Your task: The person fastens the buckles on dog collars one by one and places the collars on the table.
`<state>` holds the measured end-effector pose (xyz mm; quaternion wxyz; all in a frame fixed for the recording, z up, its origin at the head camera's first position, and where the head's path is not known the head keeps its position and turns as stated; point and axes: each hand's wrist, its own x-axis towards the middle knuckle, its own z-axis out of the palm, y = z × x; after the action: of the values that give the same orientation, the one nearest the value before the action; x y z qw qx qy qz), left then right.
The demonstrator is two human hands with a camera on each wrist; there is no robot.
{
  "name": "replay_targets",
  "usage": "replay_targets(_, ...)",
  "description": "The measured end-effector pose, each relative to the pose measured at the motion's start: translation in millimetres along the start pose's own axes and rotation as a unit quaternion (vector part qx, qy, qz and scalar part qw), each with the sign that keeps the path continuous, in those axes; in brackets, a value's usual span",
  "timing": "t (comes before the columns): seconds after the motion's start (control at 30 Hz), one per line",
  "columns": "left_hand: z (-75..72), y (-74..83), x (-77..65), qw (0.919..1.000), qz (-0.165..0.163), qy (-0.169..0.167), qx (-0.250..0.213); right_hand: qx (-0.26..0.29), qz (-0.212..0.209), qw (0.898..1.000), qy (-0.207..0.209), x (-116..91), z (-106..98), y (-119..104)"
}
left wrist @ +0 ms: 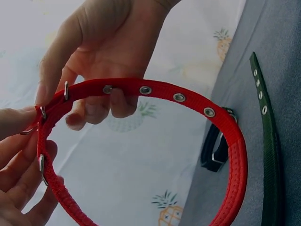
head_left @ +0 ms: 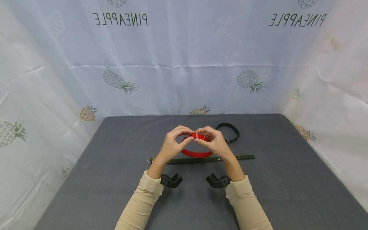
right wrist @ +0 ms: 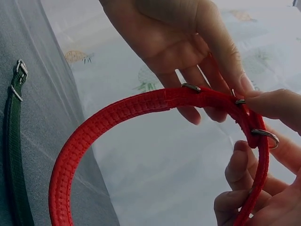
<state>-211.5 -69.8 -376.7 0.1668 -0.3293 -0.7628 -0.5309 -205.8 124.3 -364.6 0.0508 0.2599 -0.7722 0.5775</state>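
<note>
I see the green collar (head_left: 189,161) on the bench (head_left: 115,166), on the near side of both grips. The left grip (head_left: 172,142) is nearly closed, pinching the red collar (head_left: 196,154) by its buckle (left wrist: 43,112). The right grip (head_left: 216,142) pinches it there too, just beside. I think it's best to hold firm and keep it untwisted. Behind the right grip lies the black collar (head_left: 227,124). I spot no containers.

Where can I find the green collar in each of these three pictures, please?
Head: green collar lies across the table, below picture centre.
Left wrist: green collar near the right edge, holes towards the top.
Right wrist: green collar along the left edge, buckle at top.
Shared landmark: the red collar, held by left hand and right hand.
</note>
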Motion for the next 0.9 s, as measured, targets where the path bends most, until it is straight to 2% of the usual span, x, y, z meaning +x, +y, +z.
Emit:
replay_targets(0.37,-5.3,3.2,-0.1,0.9994,-0.021,0.003,-0.027,0.030,-0.005,1.000,-0.003,0.2,1.3,-0.5)
replay_targets(0.9,-9.8,4.2,0.5,0.9976,-0.033,0.008,-0.060,0.053,0.001,0.999,-0.002,0.9,0.4,0.7)
